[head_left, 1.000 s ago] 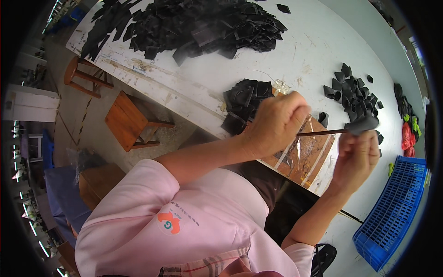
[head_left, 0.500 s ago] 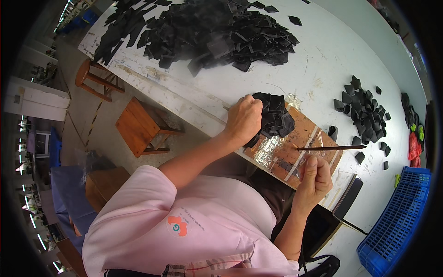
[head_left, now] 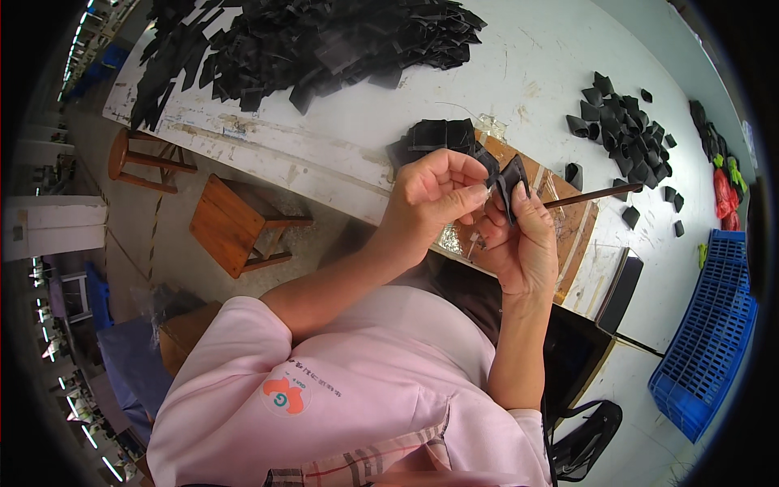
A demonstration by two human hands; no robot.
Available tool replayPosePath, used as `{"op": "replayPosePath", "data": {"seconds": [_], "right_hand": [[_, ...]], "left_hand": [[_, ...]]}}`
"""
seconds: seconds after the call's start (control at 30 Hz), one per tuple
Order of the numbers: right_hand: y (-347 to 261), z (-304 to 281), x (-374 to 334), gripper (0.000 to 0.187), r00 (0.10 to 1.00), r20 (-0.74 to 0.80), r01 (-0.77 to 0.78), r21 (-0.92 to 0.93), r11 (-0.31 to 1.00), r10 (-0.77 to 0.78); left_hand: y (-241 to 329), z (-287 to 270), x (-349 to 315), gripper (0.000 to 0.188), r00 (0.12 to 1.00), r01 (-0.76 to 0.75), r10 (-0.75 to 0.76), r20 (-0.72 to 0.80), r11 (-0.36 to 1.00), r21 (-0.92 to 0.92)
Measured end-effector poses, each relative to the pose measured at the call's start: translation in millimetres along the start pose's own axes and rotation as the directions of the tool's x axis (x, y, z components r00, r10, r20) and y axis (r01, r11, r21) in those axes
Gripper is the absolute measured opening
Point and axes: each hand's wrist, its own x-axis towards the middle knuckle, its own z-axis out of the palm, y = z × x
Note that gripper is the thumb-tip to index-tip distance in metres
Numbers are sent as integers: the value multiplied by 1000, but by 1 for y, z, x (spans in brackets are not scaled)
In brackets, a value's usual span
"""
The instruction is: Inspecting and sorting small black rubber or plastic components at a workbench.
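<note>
Above the worktable, my right hand (head_left: pixel 526 239) pinches a small folded black piece of sheet material (head_left: pixel 510 185) between thumb and fingers. A thin dark brown stick (head_left: pixel 596 196) juts out to the right from the same hand. My left hand (head_left: pixel 434 195) is close beside it, thumb and fingertips drawn together near the piece's left edge; whether they grip anything does not show. Just behind the left hand lies a stack of flat black pieces (head_left: pixel 442 135). Under both hands is a brown board (head_left: pixel 580 219) with strips of clear tape, partly covered by them.
A big heap of black pieces (head_left: pixel 324 40) covers the table's far left. Folded pieces (head_left: pixel 625 138) are piled at the right. A blue plastic crate (head_left: pixel 702 333) stands at the right edge. Wooden stools (head_left: pixel 231 223) stand on the floor to the left.
My left hand has left the stack and moved right to meet my right hand. A folded black piece now shows in my right hand, which has risen toward the board. The stick has tilted.
</note>
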Motion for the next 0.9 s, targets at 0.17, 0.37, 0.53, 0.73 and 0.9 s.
{"op": "replayPosePath", "data": {"seconds": [0.17, 0.37, 0.53, 0.73, 0.9], "right_hand": [[-1, 1, -3, 13, 999, -37, 14, -28, 1000, -15], [3, 2, -8, 18, 933, -38, 187, -798, 573, -357], [4, 11, -23, 16, 704, 313, 434, -900, 38, -638], [4, 10, -18, 8, 641, 477, 384, -877, -288, -601], [6, 6, -14, 5, 646, 401, 355, -911, -209, -650]], "left_hand": [[-6, 9, 5, 8, 1000, 12, -12, 12, 999, -36], [-9, 10, 7, 4, 999, -35, 36, -17, 996, 86], [-7, 10, 3, 9, 914, -383, 380, 140, 699, 604], [-12, 22, 1, 9, 802, -474, 581, 140, 475, 741], [-2, 19, 8, 14, 1000, -10, 11, 10, 994, -104]]}}
